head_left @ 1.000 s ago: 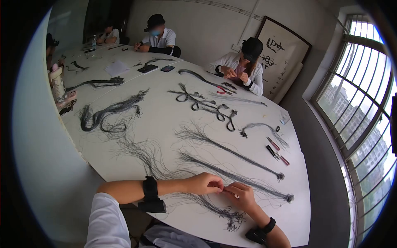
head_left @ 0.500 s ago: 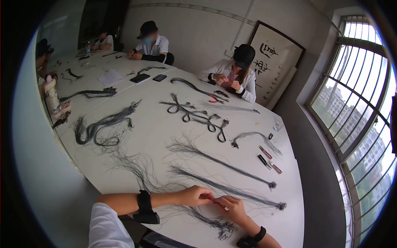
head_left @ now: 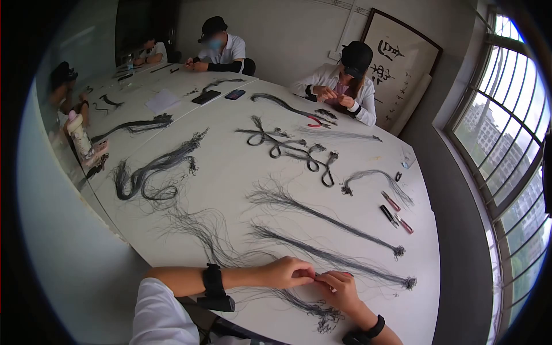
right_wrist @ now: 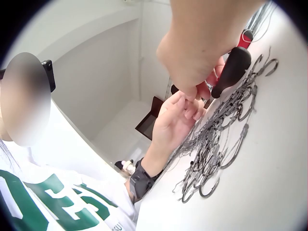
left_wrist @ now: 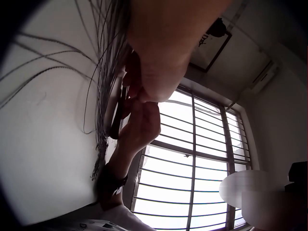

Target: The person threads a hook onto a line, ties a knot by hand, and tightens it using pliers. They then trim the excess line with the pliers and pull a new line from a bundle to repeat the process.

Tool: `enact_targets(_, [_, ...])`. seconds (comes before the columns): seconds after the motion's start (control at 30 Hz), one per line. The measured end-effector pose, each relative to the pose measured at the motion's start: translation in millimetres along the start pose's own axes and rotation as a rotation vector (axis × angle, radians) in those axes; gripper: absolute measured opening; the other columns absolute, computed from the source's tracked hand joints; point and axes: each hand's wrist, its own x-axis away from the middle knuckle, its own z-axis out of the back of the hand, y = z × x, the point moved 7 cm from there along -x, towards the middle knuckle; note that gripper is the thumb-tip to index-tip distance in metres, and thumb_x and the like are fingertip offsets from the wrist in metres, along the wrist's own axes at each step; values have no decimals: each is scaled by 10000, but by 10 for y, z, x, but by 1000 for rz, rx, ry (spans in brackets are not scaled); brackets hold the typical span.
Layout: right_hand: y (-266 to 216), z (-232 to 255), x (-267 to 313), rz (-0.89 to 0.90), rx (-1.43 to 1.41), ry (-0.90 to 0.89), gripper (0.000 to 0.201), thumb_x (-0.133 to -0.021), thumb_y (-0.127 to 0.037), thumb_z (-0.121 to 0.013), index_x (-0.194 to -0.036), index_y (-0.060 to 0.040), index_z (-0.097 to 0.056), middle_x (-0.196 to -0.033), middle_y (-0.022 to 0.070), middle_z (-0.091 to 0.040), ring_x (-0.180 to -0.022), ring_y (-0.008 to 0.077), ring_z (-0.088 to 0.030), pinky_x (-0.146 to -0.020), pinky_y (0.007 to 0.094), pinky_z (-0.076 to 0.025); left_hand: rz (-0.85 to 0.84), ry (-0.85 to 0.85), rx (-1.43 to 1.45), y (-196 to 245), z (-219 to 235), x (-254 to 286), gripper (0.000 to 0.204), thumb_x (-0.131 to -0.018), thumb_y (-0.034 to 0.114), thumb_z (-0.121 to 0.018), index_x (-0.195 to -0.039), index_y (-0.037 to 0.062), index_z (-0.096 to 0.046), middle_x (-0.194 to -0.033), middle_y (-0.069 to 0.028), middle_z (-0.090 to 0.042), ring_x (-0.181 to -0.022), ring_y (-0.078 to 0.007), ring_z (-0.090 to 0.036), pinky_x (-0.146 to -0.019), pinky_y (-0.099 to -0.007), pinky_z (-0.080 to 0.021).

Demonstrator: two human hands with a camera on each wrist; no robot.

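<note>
Since half a second ago the head view has swung toward nine o'clock — more of the seated person [head_left: 64, 77] shows at ten. A red spot [head_left: 348, 275] now shows at the right hand's [head_left: 340, 293] one-o'clock edge.

Hooked strands [right_wrist: 211, 137] below, free air above

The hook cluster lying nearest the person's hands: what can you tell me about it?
The hook cluster is a jumble of dark, shiny, curved hooks, metallic-looking, at one end of thin grey strands. It lies on the white table, hooks pointing various ways, just beside the right hand in the head view. I cannot tell whether a hand touches it.
</note>
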Motion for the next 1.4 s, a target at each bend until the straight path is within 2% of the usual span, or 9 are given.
enact_targets(0.23, [24,-11,1,-32,-17,-10,101,-707,-39,-673,-800,-44,-635,-708,65,-634,-572,206,-599,-490,292,-465,-27,15,7,25,9,13,143,-814,126,-647,-881,6,-607,-751,-67,-609,-687,-141,-593,-627,-272,-463])
enact_targets(0.27, [10,-1,-15,-17,-47,20,80,-706,2,-676,-771,-22,-636,-666,69,-614,-512,171,-563,-475,261,-441,-56,34,-11,35,12,13,132,-814,117,-642,-886,10,-614,-747,-63,-607,-667,-140,-582,-610,-268,-455])
enact_targets(0.43, [20,15,-19,-54,-51,13,59,-746,-19,-654,-795,-35,-626,-703,73,-627,-548,198,-581,-469,283,-446,-100,112,-88,87,78,27,101,-800,91,-636,-868,16,-642,-759,-64,-621,-623,-138,-549,-568,-260,-452])
enact_targets(0.57, [43,31,-17,-118,-76,-2,76,-749,-20,-653,-816,-38,-623,-690,62,-604,-530,204,-560,-460,290,-433,-52,120,-54,63,88,24,101,-814,87,-624,-876,10,-644,-790,-67,-647,-660,-124,-581,-604,-245,-470])
enact_targets(0.7, [20,21,-15,-69,-65,4,79,-751,-9,-644,-823,-33,-620,-689,70,-599,-525,212,-553,-461,289,-427,59,135,78,2,92,24,105,-831,88,-613,-876,-2,-641,-787,-54,-661,-692,-99,-599,-626,-230,-479])
enact_targets(0.77, [30,31,-11,-62,-79,20,79,-752,-3,-639,-824,-31,-620,-689,73,-598,-524,214,-550,-463,287,-425,45,133,91,7,84,22,114,-841,94,-609,-880,-10,-636,-767,-36,-655,-671,-72,-582,-610,-218,-470])
enact_targets(0.87, [76,17,23,-119,-151,21,83,-755,10,-621,-831,-22,-616,-698,77,-602,-524,204,-550,-472,283,-430,63,157,139,-30,79,31,111,-851,95,-594,-870,-11,-618,-690,-17,-619,-572,-32,-485,-520,-199,-403])
enact_targets(1.1, [143,9,44,-165,-232,16,89,-767,17,-590,-846,-17,-613,-717,76,-616,-530,182,-557,-484,274,-441,63,156,148,4,92,36,109,-851,100,-595,-889,1,-618,-716,-21,-629,-561,-33,-481,-503,-199,-392])
enact_targets(1.4, [59,27,25,-126,-212,18,85,-767,-5,-608,-849,-28,-615,-722,68,-629,-538,192,-577,-483,279,-446,-55,160,20,159,114,14,86,-816,87,-632,-878,28,-625,-720,-15,-605,-540,-68,-491,-491,-221,-404])
